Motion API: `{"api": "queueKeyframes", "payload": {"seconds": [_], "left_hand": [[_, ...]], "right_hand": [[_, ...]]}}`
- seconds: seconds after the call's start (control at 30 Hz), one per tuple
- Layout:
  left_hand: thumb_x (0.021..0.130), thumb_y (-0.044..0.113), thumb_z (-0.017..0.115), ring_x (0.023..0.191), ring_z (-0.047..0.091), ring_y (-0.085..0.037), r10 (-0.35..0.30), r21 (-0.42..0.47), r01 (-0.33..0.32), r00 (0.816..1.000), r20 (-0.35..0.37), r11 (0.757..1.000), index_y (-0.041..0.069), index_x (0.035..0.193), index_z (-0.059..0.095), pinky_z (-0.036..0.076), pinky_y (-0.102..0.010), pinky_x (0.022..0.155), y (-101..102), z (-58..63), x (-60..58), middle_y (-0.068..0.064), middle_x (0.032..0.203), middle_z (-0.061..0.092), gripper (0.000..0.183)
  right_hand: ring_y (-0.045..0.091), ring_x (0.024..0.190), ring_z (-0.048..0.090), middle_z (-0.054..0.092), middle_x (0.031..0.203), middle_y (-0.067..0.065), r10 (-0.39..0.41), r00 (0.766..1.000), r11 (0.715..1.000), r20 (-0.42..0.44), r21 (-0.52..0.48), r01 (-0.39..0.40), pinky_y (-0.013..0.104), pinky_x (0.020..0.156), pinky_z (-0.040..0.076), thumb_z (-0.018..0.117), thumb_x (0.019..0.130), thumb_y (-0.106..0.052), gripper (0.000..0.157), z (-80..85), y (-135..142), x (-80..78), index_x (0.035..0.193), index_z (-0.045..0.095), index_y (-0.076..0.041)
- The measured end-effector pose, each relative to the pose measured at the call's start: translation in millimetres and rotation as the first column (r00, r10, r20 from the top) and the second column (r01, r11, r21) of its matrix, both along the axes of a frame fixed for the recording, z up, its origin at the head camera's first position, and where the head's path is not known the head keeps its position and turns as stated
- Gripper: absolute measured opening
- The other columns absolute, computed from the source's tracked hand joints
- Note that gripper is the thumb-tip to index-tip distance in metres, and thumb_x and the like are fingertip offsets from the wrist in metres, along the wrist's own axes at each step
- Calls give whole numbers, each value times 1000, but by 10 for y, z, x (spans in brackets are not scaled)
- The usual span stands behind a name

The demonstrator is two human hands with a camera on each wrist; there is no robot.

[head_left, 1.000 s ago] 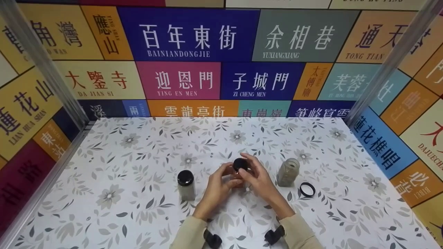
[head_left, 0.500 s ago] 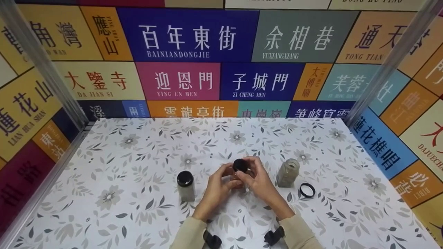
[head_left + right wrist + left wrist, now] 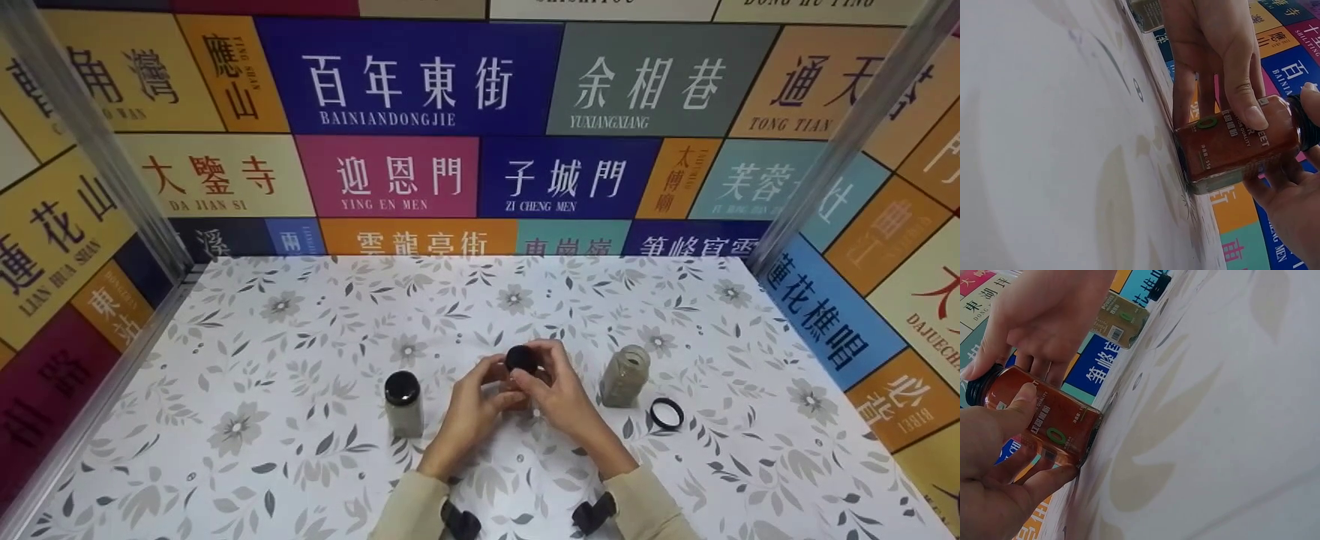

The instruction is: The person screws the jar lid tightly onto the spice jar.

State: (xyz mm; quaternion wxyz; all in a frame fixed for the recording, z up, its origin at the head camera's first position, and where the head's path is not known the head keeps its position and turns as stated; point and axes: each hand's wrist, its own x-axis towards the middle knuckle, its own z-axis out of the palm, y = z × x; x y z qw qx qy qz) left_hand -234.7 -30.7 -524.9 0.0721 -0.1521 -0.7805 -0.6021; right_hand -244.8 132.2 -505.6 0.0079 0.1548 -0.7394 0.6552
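Note:
A glass spice jar of red powder (image 3: 1067,413) with a black cap (image 3: 520,358) stands upright between both hands. My left hand (image 3: 480,390) grips its body, thumb (image 3: 1024,399) across the label and fingers around the lower part. The right hand (image 3: 559,382) holds the black cap at the top with thumb and fingers. In the wrist views the jar's base is right at the table surface. From the head view the hands hide most of the jar.
To the left stands a similar jar (image 3: 406,416) with a black cap. An uncapped jar of greyish-green contents (image 3: 625,379) is on the right, beside a black cap with a pale middle (image 3: 667,413). Sign-patterned walls (image 3: 420,75) bound the floral table (image 3: 300,465).
The right hand's raised fingers have come down and curled in around the cap within the last second. Left hand and jar have stayed in place.

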Motion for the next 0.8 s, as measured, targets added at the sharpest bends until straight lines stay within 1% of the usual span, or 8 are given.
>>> {"api": "queueKeyframes", "payload": {"seconds": [0.1, 0.2, 0.27, 0.37, 0.5, 0.67, 0.8], "left_hand": [[84, 19, 78, 111, 69, -30, -1, 9, 1, 1000, -14, 1000, 10, 129, 62, 54, -47, 102, 4, -11, 1, -12, 116, 72, 48], [84, 19, 78, 111, 69, -30, 5, 0, -5, 1000, -18, 1000, 10, 128, 62, 54, -46, 102, 6, -10, -1, -12, 116, 72, 48], [84, 18, 78, 111, 69, -29, 6, -5, -6, 1000, -16, 1000, 9, 128, 62, 54, -46, 102, 8, -3, -2, -12, 116, 72, 48], [84, 17, 78, 111, 69, -28, 4, -13, -5, 1000, -8, 1000, 9, 129, 62, 54, -44, 102, 8, 3, -4, -13, 117, 72, 48], [84, 17, 78, 111, 69, -29, 4, -16, -4, 1000, -8, 1000, 9, 129, 62, 54, -44, 103, 6, 0, -5, -13, 117, 72, 48], [84, 17, 78, 110, 69, -30, 6, -9, -6, 1000, -15, 1000, 9, 129, 62, 54, -45, 102, 4, -10, -3, -13, 116, 72, 49], [84, 17, 79, 110, 69, -28, 1, 4, -1, 1000, 0, 1000, 10, 129, 62, 55, -44, 101, 2, -4, 2, -12, 117, 72, 49]], "right_hand": [[30, 130, 54, 57, 131, 17, -26, 999, 1000, 26, 7, 26, 26, 110, 44, 68, 94, -7, 46, 0, -6, 5, 130, 40, -2], [30, 132, 53, 57, 135, 18, -24, 999, 1000, 33, 21, 24, 28, 113, 42, 67, 95, -8, 50, 7, 2, 8, 136, 39, -3], [32, 132, 53, 56, 137, 20, -5, 1000, 1000, 24, 17, 5, 27, 111, 44, 64, 97, -9, 51, 20, 11, 12, 141, 39, -4], [33, 131, 54, 56, 139, 22, 19, 1000, 1000, 5, 17, -19, 21, 106, 46, 59, 100, -10, 48, 25, 23, 10, 144, 43, -5], [32, 130, 54, 55, 139, 22, 31, 999, 999, -18, 16, -30, 17, 102, 47, 58, 100, -8, 42, 16, 26, -2, 140, 49, -2], [32, 127, 56, 57, 134, 23, 16, 1000, 1000, -13, 3, -16, 17, 100, 49, 61, 99, -7, 39, 8, 10, -7, 136, 50, 1], [35, 128, 55, 56, 134, 24, -4, 1000, 999, 24, -39, 5, 18, 101, 49, 64, 95, -3, 41, 6, -8, -8, 133, 48, 2]]}}
